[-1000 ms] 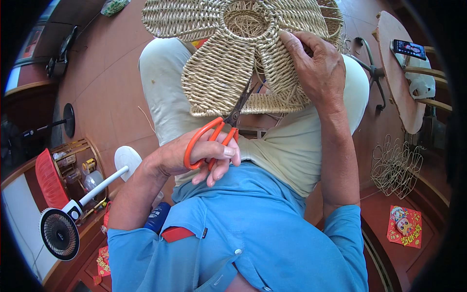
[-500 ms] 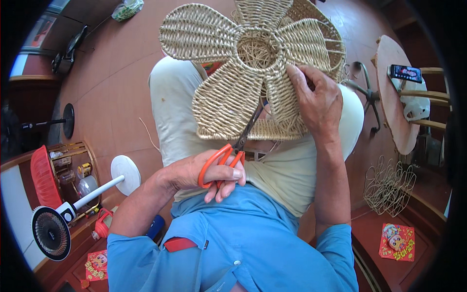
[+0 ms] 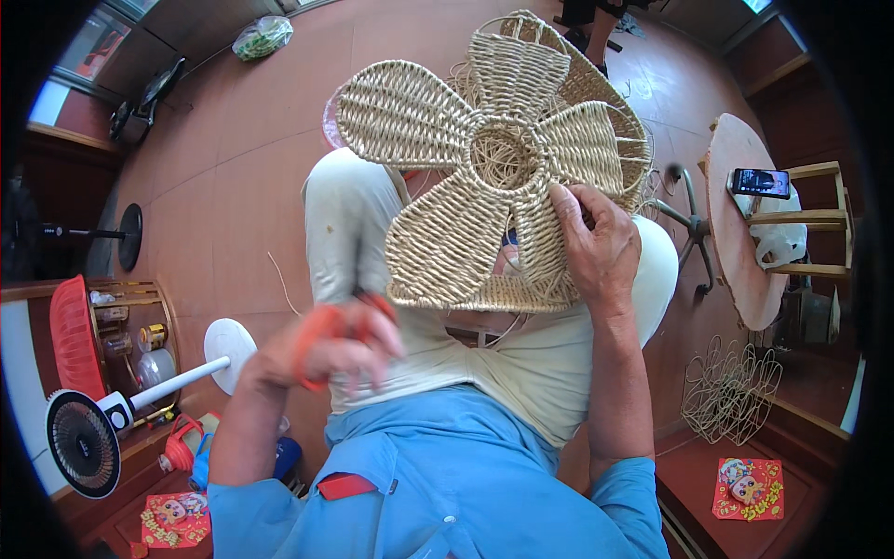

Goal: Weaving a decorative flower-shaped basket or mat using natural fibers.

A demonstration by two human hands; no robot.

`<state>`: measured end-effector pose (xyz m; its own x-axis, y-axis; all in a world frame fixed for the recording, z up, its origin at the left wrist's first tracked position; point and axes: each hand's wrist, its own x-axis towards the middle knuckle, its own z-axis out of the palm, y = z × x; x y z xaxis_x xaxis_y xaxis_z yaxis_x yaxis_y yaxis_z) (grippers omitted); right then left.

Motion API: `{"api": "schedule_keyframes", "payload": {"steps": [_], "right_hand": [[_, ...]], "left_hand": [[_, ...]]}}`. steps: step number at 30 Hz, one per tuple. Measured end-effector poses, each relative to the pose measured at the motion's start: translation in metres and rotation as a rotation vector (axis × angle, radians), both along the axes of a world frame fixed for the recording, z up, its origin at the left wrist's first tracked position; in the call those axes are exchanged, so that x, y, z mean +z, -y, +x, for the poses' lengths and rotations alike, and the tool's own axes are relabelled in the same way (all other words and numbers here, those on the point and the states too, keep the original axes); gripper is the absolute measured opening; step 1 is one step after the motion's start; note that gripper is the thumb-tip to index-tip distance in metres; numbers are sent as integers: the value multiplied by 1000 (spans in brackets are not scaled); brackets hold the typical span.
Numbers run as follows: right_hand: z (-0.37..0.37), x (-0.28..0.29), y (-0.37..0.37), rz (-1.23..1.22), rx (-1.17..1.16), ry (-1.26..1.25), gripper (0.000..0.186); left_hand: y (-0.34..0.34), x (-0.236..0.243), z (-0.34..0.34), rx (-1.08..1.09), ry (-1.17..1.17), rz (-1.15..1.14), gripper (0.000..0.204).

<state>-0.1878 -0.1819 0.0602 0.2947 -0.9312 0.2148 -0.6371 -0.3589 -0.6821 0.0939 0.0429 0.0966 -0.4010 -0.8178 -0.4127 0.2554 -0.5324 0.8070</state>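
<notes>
On my lap rests a woven straw basket with a flower-shaped face (image 3: 447, 244), its petals spread round a ring-shaped centre (image 3: 506, 156) through which loose strands show. My right hand (image 3: 601, 247) pinches the edge of the lower right petal between thumb and fingers. Off to the left of the basket, above my thigh, my left hand (image 3: 345, 349) is closed round the orange handles of a pair of scissors (image 3: 321, 340). The hand and scissors are smeared by motion, and the dark blades point up and away from me.
At right stands a round wooden table (image 3: 736, 233) bearing a phone (image 3: 761, 183) and a plastic bag (image 3: 782, 233). A bundle of bent wire frames (image 3: 731, 391) lies below it. A white fan (image 3: 84, 443) and a red basket (image 3: 74, 335) are at left. Another person's legs (image 3: 601, 33) show far off.
My left hand has drawn the scissors away from the gap between the lower petals, moving left. My right hand keeps its pinch on the petal. The whole view has shifted slightly.
</notes>
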Motion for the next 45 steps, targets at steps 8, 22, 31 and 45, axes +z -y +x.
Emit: {"api": "schedule_keyframes", "payload": {"steps": [8,22,31,45], "right_hand": [[0,2,-2,18,-5,9,30],[-14,-29,-11,12,30,105,26],[-13,-34,-10,102,53,71,31],[-13,-24,-13,249,5,74,37]], "left_hand": [[-74,-172,121,573,1050,187,24],[-170,-471,51,378,859,287,33],[-185,-504,37,437,848,234,41],[-22,-84,28,1033,1116,-505,26]]}}
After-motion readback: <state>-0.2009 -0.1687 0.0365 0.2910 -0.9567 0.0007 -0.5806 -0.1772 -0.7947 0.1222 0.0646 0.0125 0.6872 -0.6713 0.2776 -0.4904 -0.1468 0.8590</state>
